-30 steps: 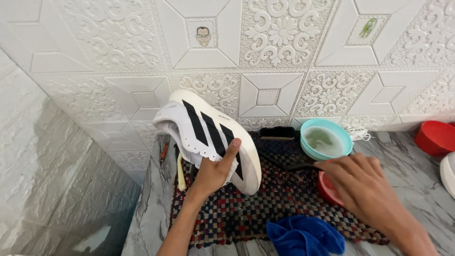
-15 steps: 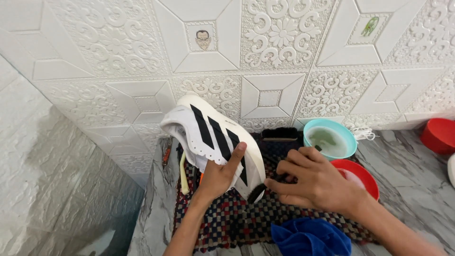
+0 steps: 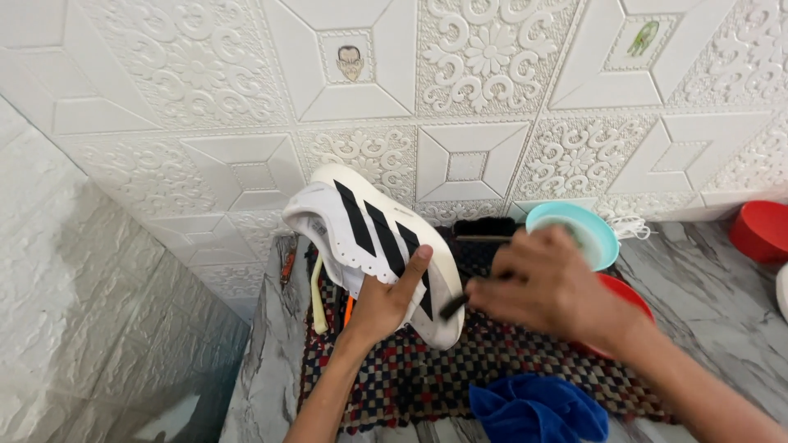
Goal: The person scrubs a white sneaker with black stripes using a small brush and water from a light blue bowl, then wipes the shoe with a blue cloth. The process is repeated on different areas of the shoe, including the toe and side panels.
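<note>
Over mat [image 3: 492,369] nr wall: L hand [image 3: 382,299] gripping sneaker [image 3: 377,246], R hand [image 3: 550,283] clenching dark brush [image 3: 454,306] at sole edge

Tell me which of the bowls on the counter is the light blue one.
The light blue bowl stands against the wall, just behind the right hand. The red bowl lies under that hand; another red one sits far right.

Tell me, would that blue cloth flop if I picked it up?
Probably yes: the blue cloth lies crumpled in soft folds on the woven mat, so it likely droops. It looks light, and it shouldn't roll or break.
</note>
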